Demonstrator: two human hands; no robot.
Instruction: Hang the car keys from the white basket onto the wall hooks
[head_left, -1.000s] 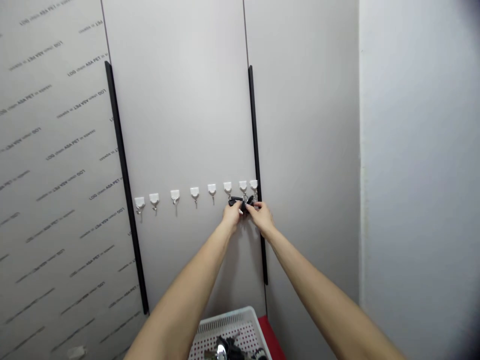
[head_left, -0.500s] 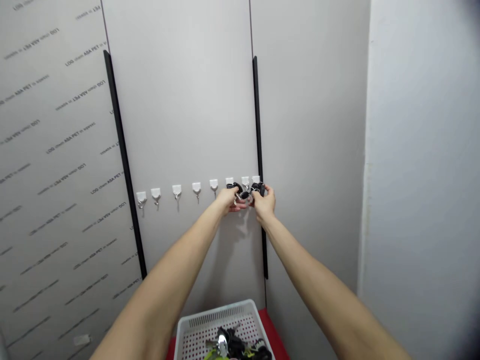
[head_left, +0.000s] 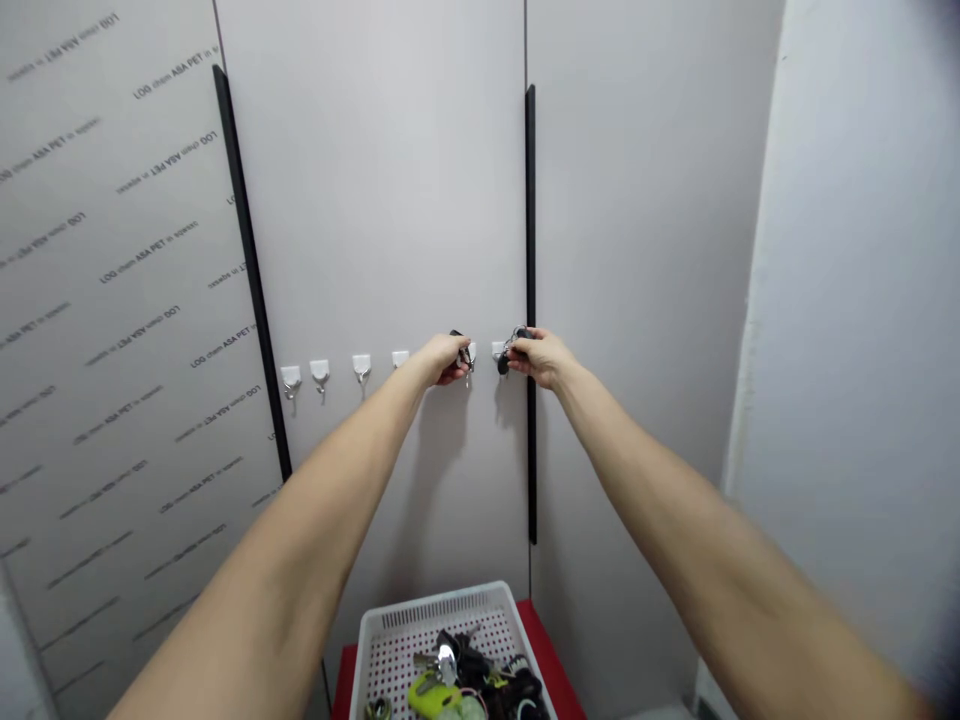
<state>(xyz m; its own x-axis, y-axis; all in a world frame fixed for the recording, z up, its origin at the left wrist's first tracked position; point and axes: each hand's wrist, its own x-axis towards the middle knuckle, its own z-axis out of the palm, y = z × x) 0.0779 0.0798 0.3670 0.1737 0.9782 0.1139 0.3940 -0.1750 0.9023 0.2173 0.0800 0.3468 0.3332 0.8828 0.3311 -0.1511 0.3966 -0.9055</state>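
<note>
My left hand (head_left: 444, 360) is closed on a small bunch of keys (head_left: 465, 352) with a dark part, in front of the row of hooks. A little to the right, my right hand (head_left: 546, 358) pinches another set of keys with a black key fob (head_left: 504, 363) and a metal ring. This set is beside a white adhesive hook (head_left: 498, 349) near the black door handle (head_left: 531, 250). Whether its ring is on that hook, I cannot tell. More white hooks (head_left: 361, 364) run to the left, some partly hidden by my left hand and forearm.
Below, a white perforated basket (head_left: 442, 604) stands on a red surface (head_left: 551, 660). It holds several dark keys (head_left: 471, 660) and a yellow-green item (head_left: 433, 694). A second black handle (head_left: 247, 240) runs down the left side. A pale wall (head_left: 847, 300) rises at right.
My hands, close together before, have drawn apart, each with a set of keys. The view has shifted slightly, and more of the basket shows.
</note>
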